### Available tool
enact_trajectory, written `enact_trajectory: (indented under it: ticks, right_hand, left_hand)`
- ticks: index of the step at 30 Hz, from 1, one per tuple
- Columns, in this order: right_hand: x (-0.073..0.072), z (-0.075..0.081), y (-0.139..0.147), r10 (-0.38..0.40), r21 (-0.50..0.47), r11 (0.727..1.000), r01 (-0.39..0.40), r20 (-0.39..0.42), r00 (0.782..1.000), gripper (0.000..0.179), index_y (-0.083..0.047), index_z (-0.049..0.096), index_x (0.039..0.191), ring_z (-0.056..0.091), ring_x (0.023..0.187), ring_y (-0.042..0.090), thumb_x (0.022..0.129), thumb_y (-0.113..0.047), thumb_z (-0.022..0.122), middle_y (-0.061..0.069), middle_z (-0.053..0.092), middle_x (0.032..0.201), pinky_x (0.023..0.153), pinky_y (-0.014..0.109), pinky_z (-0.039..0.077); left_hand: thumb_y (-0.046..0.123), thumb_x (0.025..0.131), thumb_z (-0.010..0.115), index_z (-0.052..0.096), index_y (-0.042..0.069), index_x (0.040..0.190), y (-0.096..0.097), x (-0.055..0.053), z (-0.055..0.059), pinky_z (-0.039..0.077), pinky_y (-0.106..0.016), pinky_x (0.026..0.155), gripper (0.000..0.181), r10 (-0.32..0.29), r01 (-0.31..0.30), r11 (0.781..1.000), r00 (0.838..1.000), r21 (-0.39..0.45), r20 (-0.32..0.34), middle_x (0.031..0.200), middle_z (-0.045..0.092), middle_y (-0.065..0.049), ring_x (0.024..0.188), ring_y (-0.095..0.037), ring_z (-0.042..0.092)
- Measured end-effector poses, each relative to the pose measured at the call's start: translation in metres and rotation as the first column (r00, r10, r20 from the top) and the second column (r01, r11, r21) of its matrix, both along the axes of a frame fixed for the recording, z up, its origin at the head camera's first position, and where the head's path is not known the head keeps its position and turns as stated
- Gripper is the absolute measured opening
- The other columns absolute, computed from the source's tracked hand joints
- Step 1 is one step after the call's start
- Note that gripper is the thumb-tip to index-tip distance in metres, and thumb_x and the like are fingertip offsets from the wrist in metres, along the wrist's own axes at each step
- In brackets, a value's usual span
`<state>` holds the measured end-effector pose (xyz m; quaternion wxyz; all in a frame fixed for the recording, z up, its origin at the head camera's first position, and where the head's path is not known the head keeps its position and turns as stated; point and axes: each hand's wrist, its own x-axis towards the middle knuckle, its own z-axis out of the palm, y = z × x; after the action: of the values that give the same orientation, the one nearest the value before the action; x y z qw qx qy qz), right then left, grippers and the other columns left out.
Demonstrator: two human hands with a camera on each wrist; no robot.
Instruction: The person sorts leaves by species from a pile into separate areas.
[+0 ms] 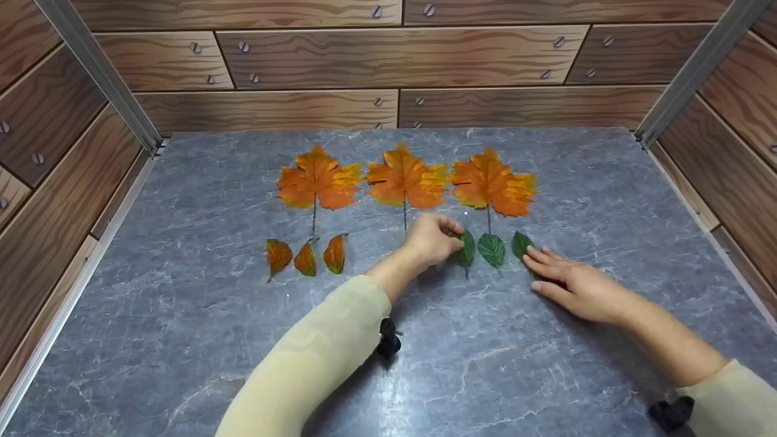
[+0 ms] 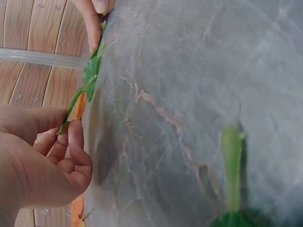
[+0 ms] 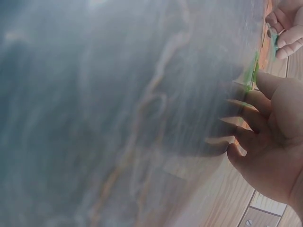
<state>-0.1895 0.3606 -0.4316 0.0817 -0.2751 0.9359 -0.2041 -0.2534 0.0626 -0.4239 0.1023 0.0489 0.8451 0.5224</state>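
Three small green leaves lie in a row on the grey marbled table. My left hand (image 1: 432, 238) pinches the leftmost green leaf (image 1: 467, 250) between thumb and fingertips; the left wrist view shows this leaf (image 2: 73, 104) standing on edge in that grip. Beside it, the middle green leaf (image 1: 491, 250) lies untouched. With fingers extended, my right hand (image 1: 573, 285) touches the rightmost green leaf (image 1: 521, 244) and covers its lower part. Behind this row, three orange maple leaves lie side by side: a left one (image 1: 315, 181), a middle one (image 1: 405, 179) and a right one (image 1: 490, 182).
Three small brown-orange leaves lie left of my left hand: one (image 1: 278, 255), another (image 1: 305, 258) and a third (image 1: 334, 254). Close to my left forearm is a green stemmed piece (image 2: 231, 165), mostly hidden in the head view. Wood-patterned walls (image 1: 400, 57) border the table.
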Motion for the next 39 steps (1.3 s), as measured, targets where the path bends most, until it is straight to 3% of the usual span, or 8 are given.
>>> enact_trajectory:
  ticks: [9,19,27,32,39]
  right_hand:
    - [-0.001,0.001,-0.001,0.003,0.009,1.000,-0.003,0.001,1.000,0.054,-0.005,0.051,0.156,0.031,0.151,0.053,0.110,-0.032,0.060,0.018,0.038,0.166,0.118,0.071,0.026]
    - [-0.001,0.002,-0.003,0.002,0.018,1.000,-0.002,0.003,1.000,0.054,-0.005,0.051,0.157,0.031,0.151,0.052,0.111,-0.032,0.060,0.018,0.038,0.166,0.118,0.071,0.026]
    - [-0.002,0.002,-0.003,-0.001,0.013,1.000,0.001,0.016,1.000,0.055,-0.005,0.050,0.157,0.030,0.152,0.051,0.111,-0.033,0.059,0.018,0.037,0.167,0.119,0.071,0.025]
    - [-0.001,0.000,-0.003,-0.016,0.017,1.000,0.015,0.025,1.000,0.056,-0.006,0.049,0.158,0.029,0.153,0.052,0.111,-0.036,0.058,0.018,0.035,0.168,0.119,0.071,0.024]
    - [-0.002,-0.001,-0.002,-0.017,0.014,1.000,0.017,0.020,1.000,0.057,-0.005,0.049,0.158,0.029,0.152,0.051,0.111,-0.036,0.058,0.019,0.035,0.167,0.119,0.071,0.024]
  left_hand:
    - [0.005,0.092,0.082,0.082,0.008,0.106,0.002,0.000,-0.007,0.054,-0.023,0.083,0.014,-0.008,0.009,0.999,1.000,-0.045,0.004,0.100,0.077,0.000,0.092,-0.012,0.067]
    - [0.008,0.094,0.081,0.079,0.006,0.119,-0.007,0.001,0.000,0.054,-0.026,0.088,0.025,-0.114,0.116,0.989,0.993,-0.090,0.021,0.116,0.076,-0.008,0.105,-0.018,0.067]
    - [0.016,0.099,0.079,0.076,0.013,0.134,-0.025,0.002,0.022,0.055,-0.033,0.091,0.035,-0.194,0.197,0.955,0.980,-0.223,0.038,0.124,0.075,-0.010,0.113,-0.022,0.068]
    - [0.016,0.100,0.077,0.075,0.013,0.134,-0.040,0.007,0.045,0.057,-0.035,0.087,0.034,-0.199,0.200,0.967,0.980,-0.160,0.025,0.130,0.071,-0.013,0.116,-0.024,0.066]
    - [0.018,0.101,0.076,0.075,0.015,0.131,-0.062,0.025,0.071,0.054,-0.034,0.082,0.030,-0.213,0.211,0.972,0.977,-0.107,-0.004,0.116,0.069,-0.006,0.104,-0.020,0.063]
